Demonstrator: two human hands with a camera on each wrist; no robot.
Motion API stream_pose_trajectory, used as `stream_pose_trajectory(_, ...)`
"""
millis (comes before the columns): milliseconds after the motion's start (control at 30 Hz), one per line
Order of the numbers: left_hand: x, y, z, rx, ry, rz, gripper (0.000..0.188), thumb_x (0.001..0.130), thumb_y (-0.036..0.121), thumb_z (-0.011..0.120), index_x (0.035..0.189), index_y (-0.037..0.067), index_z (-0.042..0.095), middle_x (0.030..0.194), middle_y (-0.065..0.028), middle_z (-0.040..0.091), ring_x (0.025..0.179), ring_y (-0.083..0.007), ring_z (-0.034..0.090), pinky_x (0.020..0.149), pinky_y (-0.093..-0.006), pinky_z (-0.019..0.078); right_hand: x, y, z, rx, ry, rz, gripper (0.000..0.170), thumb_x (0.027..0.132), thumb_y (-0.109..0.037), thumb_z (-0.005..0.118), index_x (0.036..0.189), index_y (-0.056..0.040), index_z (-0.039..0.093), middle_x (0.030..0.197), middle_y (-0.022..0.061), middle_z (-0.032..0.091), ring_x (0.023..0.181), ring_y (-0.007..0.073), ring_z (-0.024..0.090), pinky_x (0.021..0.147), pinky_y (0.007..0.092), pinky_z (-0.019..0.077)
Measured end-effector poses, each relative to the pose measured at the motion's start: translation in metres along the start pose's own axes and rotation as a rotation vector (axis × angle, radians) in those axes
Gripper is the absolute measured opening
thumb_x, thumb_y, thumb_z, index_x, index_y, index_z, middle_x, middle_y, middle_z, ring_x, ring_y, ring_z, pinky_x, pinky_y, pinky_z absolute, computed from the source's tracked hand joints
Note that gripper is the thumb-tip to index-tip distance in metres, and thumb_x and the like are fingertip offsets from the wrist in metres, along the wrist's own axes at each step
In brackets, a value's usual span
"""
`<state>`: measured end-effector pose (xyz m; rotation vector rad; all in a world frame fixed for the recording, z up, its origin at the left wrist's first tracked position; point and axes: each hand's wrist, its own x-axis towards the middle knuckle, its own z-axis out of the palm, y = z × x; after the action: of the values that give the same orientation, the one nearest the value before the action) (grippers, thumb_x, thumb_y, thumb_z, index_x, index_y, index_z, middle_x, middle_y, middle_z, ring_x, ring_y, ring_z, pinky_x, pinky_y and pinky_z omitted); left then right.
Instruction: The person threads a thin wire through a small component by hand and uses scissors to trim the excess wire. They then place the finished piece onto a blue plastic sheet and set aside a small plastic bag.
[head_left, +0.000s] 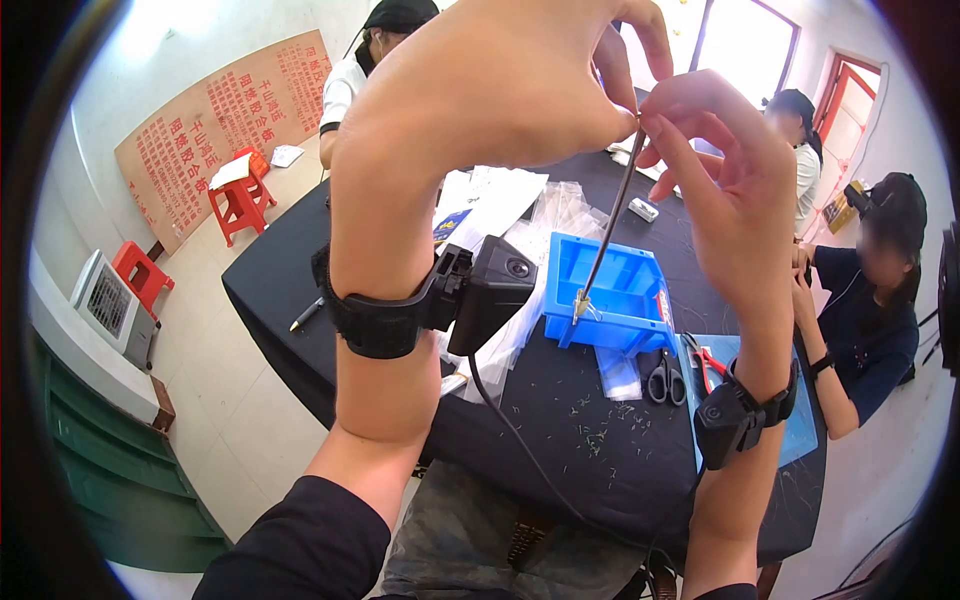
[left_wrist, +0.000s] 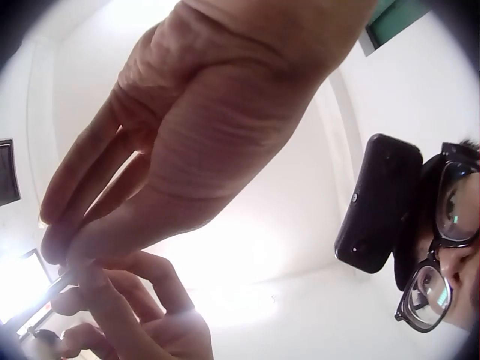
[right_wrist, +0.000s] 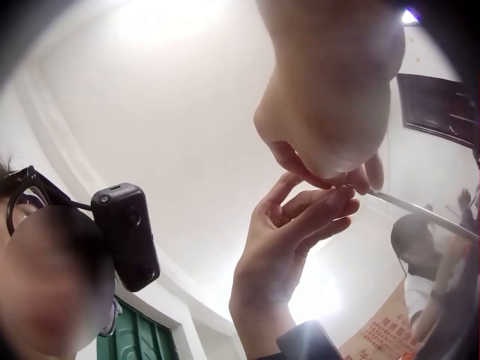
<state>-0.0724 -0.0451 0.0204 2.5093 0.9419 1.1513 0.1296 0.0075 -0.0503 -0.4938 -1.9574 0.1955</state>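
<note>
Metal rod (head_left: 617, 205) slants down from your fingertips, above the blue bin (head_left: 625, 338) in your head view; its small yellowish end piece (head_left: 582, 304) overlaps the bin's near side, though how high it hangs you cannot tell. Your left hand (head_left: 490, 85) pinches the rod's top between thumb and finger, and your right hand (head_left: 735, 170) pinches right beside it, thumb and forefinger pressed close. You seem to be at a fine fingertip step at that upper end; the next move probably calls for one steady pinch while the other adjusts. Nearer you than the bin and to its right lie scissors (head_left: 666, 384) and red-handled pliers (head_left: 710, 366). Far left beyond the bin, a brown board (head_left: 235, 125) reads 阻燃胶合板 in red; the bin's red label (head_left: 664, 304) is too small to read.
</note>
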Motion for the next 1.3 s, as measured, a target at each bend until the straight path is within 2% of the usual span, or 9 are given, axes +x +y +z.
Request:
stream_pose_trajectory(367,0.007,0.016,-0.004,-0.039,-0.103,-0.011,0.033,0.075,0.009,0.07,0.102,-0.008,0.068,0.085,-0.0244,0.072,0.079,-0.0266,0.074,0.074,-0.0328,0.0581,0.0,0.003,0.012,0.135,0.067,0.027,0.01,0.096,-0.002,0.068,0.106,0.0001,0.066,0.101,0.0047,0.067,0.085,0.0126,0.067,0.058,0.0221,0.053)
stream_pose_trajectory(467,0.007,0.036,0.012,0.165,0.092,-0.325,0.033,0.074,0.009,0.07,0.101,-0.009,0.068,0.083,-0.0236,0.072,0.077,-0.0254,0.074,0.073,-0.032,0.058,-0.001,0.007,0.015,0.212,0.08,0.035,0.011,0.095,-0.002,0.068,0.106,-0.0004,0.066,0.101,0.0044,0.066,0.085,0.0122,0.067,0.057,0.022,0.0521)
stream_pose_trajectory(533,-0.004,0.004,0.016,0.259,0.159,0.098,0.034,0.074,0.01,0.07,0.102,-0.01,0.068,0.083,-0.0234,0.071,0.077,-0.0252,0.074,0.073,-0.0321,0.0582,-0.001,0.006,0.017,0.237,0.1,0.04,0.01,0.094,-0.002,0.068,0.104,-0.0011,0.067,0.097,0.0046,0.067,0.082,0.0109,0.067,0.058,0.0225,0.0538)
stream_pose_trajectory(633,-0.001,-0.002,-0.005,0.034,-0.083,0.136,0.035,0.075,0.011,0.07,0.104,-0.009,0.069,0.085,-0.024,0.071,0.077,-0.0258,0.074,0.074,-0.0331,0.0586,-0.001,0.007,0.017,0.277,0.112,0.045,0.01,0.092,-0.002,0.068,0.102,-0.002,0.068,0.092,0.0049,0.067,0.08,0.0098,0.066,0.058,0.0229,0.0553)
stream_pose_trajectory(767,-0.011,-0.002,0.005,0.163,-0.006,0.264,0.041,0.076,0.012,0.071,0.109,-0.011,0.067,0.085,-0.0242,0.071,0.077,-0.0265,0.074,0.075,-0.034,0.059,-0.001,0.007,0.018,0.275,0.115,0.017,0.013,0.092,-0.003,0.069,0.105,-0.003,0.068,0.092,0.0049,0.066,0.082,0.01,0.066,0.057,0.0228,0.0547)
stream_pose_trajectory(867,-0.01,-0.003,0.018,0.362,0.214,0.081,0.047,0.077,0.014,0.072,0.114,-0.015,0.064,0.085,-0.0244,0.071,0.077,-0.0268,0.073,0.075,-0.0348,0.0593,-0.001,0.003,0.018,0.249,0.105,0.059,0.016,0.095,-0.003,0.068,0.111,-0.0006,0.065,0.095,0.0029,0.065,0.084,0.0102,0.066,0.056,0.0207,0.05)
stream_pose_trajectory(967,-0.006,-0.007,0.004,0.305,0.147,0.12,0.053,0.078,0.015,0.073,0.119,-0.017,0.062,0.088,-0.0256,0.072,0.079,-0.0272,0.074,0.077,-0.0337,0.0596,-0.001,0.005,0.018,0.264,0.112,0.069,0.017,0.092,-0.004,0.07,0.109,-0.0035,0.069,0.089,0.0046,0.064,0.083,0.0101,0.066,0.056,0.0223,0.0538)
stream_pose_trajectory(1033,-0.002,0.004,-0.013,-0.053,-0.053,-0.057,0.05,0.078,0.014,0.073,0.117,-0.016,0.064,0.088,-0.0264,0.074,0.08,-0.027,0.075,0.077,-0.0323,0.0598,-0.001,0.007,0.018,0.279,0.103,0.075,0.018,0.092,-0.004,0.07,0.11,-0.003,0.069,0.089,0.0046,0.064,0.083,0.0101,0.066,0.056,0.022,0.0535)
stream_pose_trajectory(1300,0.003,0.004,-0.014,-0.161,-0.148,-0.101,0.036,0.078,0.009,0.072,0.104,-0.016,0.07,0.085,-0.0247,0.076,0.078,-0.0224,0.076,0.075,-0.0291,0.0594,-0.001,0.012,0.014,0.356,0.072,0.103,0.023,0.092,-0.006,0.07,0.115,-0.0005,0.069,0.09,0.0051,0.066,0.083,0.0107,0.067,0.056,0.0215,0.0526)
